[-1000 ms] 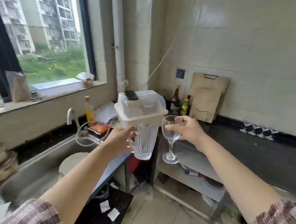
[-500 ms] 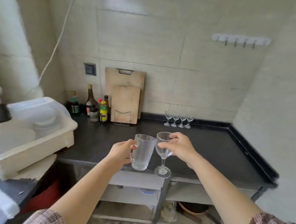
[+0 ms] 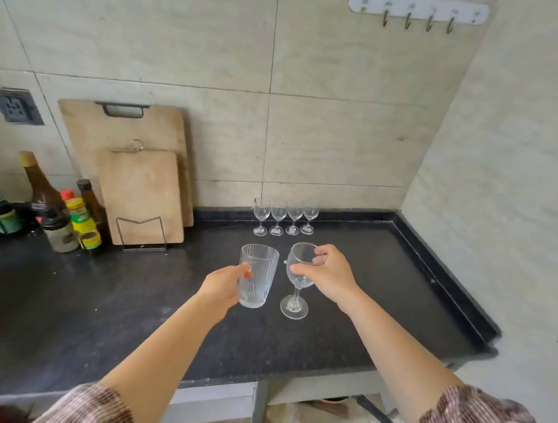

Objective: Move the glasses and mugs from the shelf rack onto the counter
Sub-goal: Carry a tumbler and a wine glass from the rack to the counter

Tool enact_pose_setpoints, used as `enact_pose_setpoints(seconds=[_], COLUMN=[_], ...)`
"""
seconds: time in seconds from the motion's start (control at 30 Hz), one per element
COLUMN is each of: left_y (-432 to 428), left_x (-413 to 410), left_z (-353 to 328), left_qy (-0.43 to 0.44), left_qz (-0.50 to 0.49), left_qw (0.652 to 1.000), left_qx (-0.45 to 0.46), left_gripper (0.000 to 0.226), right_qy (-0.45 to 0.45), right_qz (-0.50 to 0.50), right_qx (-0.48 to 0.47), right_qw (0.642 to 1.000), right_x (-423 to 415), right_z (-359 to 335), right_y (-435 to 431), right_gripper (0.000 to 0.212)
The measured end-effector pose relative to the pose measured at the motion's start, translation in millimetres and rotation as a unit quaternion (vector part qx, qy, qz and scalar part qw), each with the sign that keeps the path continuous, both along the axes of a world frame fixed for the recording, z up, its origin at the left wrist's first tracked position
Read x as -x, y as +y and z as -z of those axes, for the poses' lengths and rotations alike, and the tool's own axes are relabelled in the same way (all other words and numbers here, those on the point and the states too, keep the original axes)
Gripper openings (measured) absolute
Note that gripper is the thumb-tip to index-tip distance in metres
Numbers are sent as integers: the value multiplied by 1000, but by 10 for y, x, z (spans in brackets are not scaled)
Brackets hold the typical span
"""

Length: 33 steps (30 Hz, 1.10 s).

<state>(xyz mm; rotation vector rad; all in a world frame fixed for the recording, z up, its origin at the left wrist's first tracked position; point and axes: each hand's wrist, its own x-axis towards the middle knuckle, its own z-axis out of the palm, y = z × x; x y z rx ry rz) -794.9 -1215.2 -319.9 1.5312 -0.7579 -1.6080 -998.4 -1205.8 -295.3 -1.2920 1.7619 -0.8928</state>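
The dark counter (image 3: 98, 314) fills the middle of the view, running back into a tiled corner. At ten o'clock on it a large cutting board (image 3: 89, 125) leans on the wall, with a smaller cutting board (image 3: 140, 195) upright in a wire stand in front. A hook rail (image 3: 417, 6) is on the wall at one o'clock. A cluster of bottles (image 3: 41, 191) stands at nine o'clock.

Over the middle of the counter, the left hand (image 3: 221, 286) grips a ribbed glass mug (image 3: 256, 276) at its handle side, upright. Just beside it at three o'clock, the right hand (image 3: 329, 274) pinches the bowl of a wine glass (image 3: 299, 279) – thumb low, fingers over the rim. Whether either base touches the counter I cannot tell. At twelve o'clock from these, by the back wall, stands a row of four small wine glasses (image 3: 285, 216) – upright, close together.
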Motion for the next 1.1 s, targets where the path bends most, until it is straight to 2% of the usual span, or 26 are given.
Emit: enact_pose_setpoints(seconds=[0.17,0.3,0.5,0.73,0.87,1.03,1.1], left_y=[-690,-1229,-1837,-2166,-2264,-2379,-2396], left_x=[493,888,1116,1209,1223,1198,1175], left_z=[229,400,712,993,1100,1265,1327], left_qy=[-1,22,-8,-24,-26,-4,2], left_qz=[-28,-86,-159,-216,-230,-284,-285], left_qw=[1000,996,986,975,972,958,958], left_qx=[-11,-26,-56,-43,-28,-28,-20], left_gripper=[26,20,15,10,31,37,31], right_qy=[6,7,10,15,32,49,55], right_qz=[-18,-40,-55,-24,0,33,39], right_qx=[-12,-27,-51,-63,-56,-53,-48], right_qw=[1000,999,997,998,998,997,997], right_x=[461,821,1145,1396,1479,1618,1658], right_z=[187,317,493,734,852,975,1006], right_y=[-823,-1492,-2195,-2693,-2887,-3140,-3244], right_gripper=[77,71,61,61,64,66,64])
